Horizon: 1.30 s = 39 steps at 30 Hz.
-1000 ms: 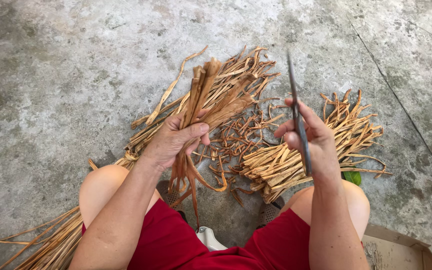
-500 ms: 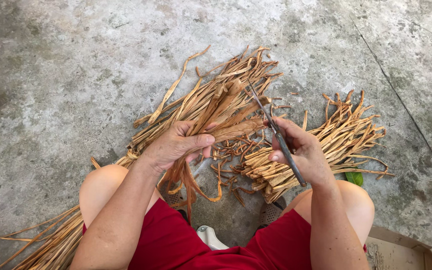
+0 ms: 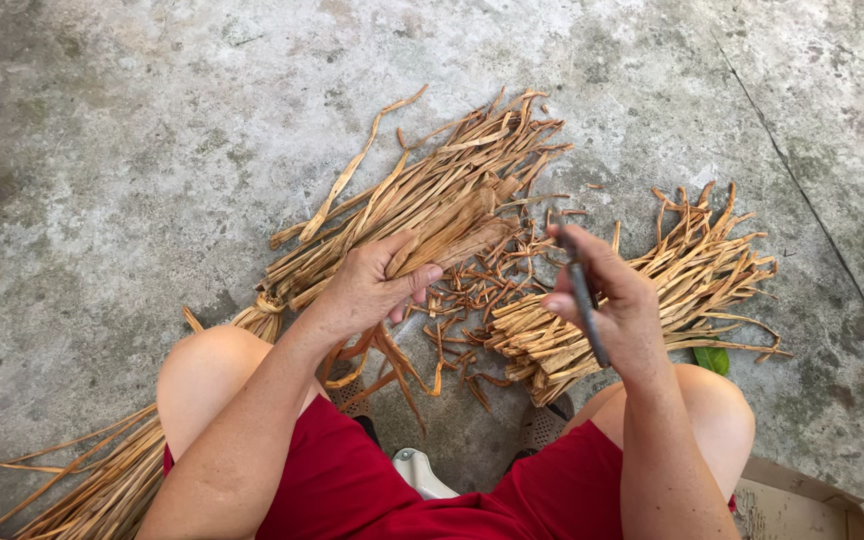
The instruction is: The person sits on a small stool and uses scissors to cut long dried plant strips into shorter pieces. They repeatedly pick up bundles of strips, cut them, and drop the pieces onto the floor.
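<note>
the person sits low over a concrete floor, knees apart, red shorts visible between the arms.

landmark: the long bundle of dried strips, lying on the floor with its long axis running from near the left knee up and away to the right, its far ends fanned out.

left hand: clenched around a few dried strips at the near-middle of the long bundle, thumb on top, fingers curled under. the held strip points up and to the right, along the bundle's own axis, and its free tails hang down from below the hand toward the floor between the knees. forearm comes in from the lower left, wrist roughly straight.

right hand: to the right of the long bundle, raised off the floor, fingers closed around a thin dark blade. the blade's long axis runs steeply, tip up toward the held strip, handle end down past the palm. whether the tip touches the strip cannot be told; it sits just beside the strip's end. the right hand is the nearer one to that free end.

to the right of the long bundle, under and beyond the right hand, lies a shorter cut pile of strips, ends roughly squared near the right knee. loose curled trimmings lie between the two. a green leaf shows beside the right knee, and a cardboard edge at the lower right.
</note>
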{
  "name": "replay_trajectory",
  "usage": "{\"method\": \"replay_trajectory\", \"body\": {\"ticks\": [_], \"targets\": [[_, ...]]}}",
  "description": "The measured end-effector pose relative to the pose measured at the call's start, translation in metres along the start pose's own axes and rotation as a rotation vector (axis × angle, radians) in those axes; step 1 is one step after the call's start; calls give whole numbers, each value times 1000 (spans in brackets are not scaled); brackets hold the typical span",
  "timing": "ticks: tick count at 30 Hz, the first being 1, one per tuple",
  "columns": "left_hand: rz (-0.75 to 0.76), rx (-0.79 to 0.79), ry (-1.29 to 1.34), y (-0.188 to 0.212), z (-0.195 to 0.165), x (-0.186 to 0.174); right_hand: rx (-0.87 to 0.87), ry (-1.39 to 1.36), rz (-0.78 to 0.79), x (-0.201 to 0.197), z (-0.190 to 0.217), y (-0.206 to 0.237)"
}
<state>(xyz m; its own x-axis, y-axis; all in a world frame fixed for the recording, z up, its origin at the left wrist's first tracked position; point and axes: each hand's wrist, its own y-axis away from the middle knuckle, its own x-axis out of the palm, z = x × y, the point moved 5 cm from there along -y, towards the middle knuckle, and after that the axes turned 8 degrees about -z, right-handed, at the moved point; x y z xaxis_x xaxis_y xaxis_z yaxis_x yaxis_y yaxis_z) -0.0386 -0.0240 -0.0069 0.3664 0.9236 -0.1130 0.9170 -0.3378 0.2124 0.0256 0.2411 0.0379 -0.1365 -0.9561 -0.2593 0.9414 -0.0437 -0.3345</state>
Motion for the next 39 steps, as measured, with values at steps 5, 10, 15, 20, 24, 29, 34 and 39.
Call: {"method": "replay_trajectory", "body": {"ticks": [5, 10, 15, 20, 24, 29, 34, 39], "targets": [[111, 123, 198, 1, -5, -5, 184, 10, 62, 1, -15, 0], [155, 120, 311, 3, -4, -8, 131, -70, 62, -2, -12, 1], [-2, 132, 279, -1, -4, -10, 67, -54, 74, -3, -5, 3], [-158, 138, 337, -4, 0, -19, 132, 61, 97, -3, -4, 2], [-234, 158, 376, -5, 2, -25, 174, 95, 115, 0, -6, 1], [-236, 189, 367, -4, -3, -24, 129, 91, 168, 8, -7, 2], [-219, 180, 308, -1, -10, -17, 167, 207, 114, 11, -16, 1], [-207, 163, 265, 2, -13, -18, 93, 231, 48, 9, -20, 1]]}}
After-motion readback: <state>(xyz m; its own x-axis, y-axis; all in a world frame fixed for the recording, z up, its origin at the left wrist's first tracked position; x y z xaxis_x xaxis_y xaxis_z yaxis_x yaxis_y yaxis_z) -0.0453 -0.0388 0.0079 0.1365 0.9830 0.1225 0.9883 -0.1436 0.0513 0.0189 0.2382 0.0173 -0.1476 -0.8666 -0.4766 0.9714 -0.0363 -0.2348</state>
